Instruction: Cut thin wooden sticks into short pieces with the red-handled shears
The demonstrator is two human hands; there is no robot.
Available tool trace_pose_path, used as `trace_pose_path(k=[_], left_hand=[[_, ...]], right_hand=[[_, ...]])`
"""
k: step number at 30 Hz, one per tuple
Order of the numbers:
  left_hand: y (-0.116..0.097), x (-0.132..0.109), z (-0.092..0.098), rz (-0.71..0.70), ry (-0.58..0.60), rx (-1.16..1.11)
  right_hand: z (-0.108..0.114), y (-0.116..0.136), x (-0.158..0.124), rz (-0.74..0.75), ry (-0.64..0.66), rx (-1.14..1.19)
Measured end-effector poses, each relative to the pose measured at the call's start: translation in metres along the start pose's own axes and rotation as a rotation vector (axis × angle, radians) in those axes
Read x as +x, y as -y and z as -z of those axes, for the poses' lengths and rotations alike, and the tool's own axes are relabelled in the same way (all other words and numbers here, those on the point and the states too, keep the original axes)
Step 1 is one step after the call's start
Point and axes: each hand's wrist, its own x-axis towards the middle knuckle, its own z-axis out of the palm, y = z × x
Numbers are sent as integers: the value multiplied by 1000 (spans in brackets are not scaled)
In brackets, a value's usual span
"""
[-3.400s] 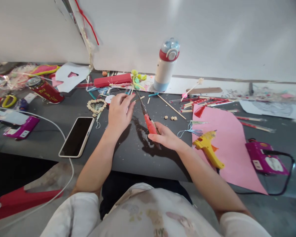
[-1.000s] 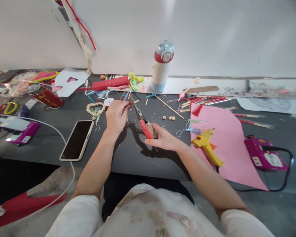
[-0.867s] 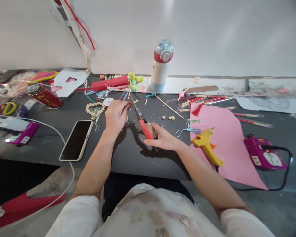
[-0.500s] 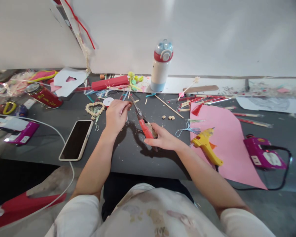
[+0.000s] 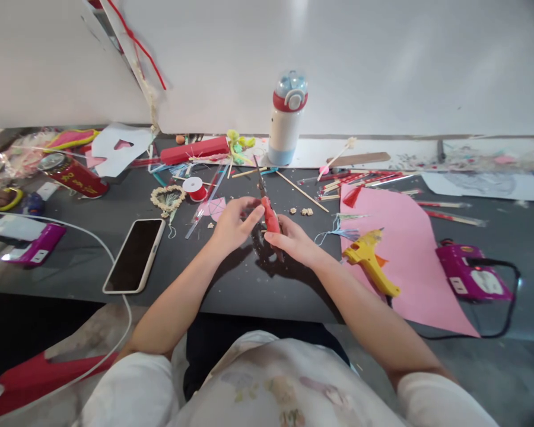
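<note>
Mid-frame, the right hand (image 5: 296, 242) grips slender red-handled metal pliers (image 5: 271, 216), long axis pointing up-frame; just left, the left hand (image 5: 235, 225) curls, contents unclear

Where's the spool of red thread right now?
In the head view, the spool sits left of centre, just right of the heart-shaped ring, beyond the left hand.

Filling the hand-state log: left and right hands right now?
Left hand: partly curled by the red-handled pliers; whether it holds anything cannot be told.
Right hand: closed, holding the red-handled pliers.
</note>
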Motion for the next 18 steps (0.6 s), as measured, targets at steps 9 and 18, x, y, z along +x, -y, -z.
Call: trace_pose_path(k=[9,18], left_hand=[[-2,-5,-14,248,298,-577],[0,-8,-15,163,264,-704]], right_hand=[[-4,-1,-1,107,16,-63],[-6,-2,-1,136,24,-88]])
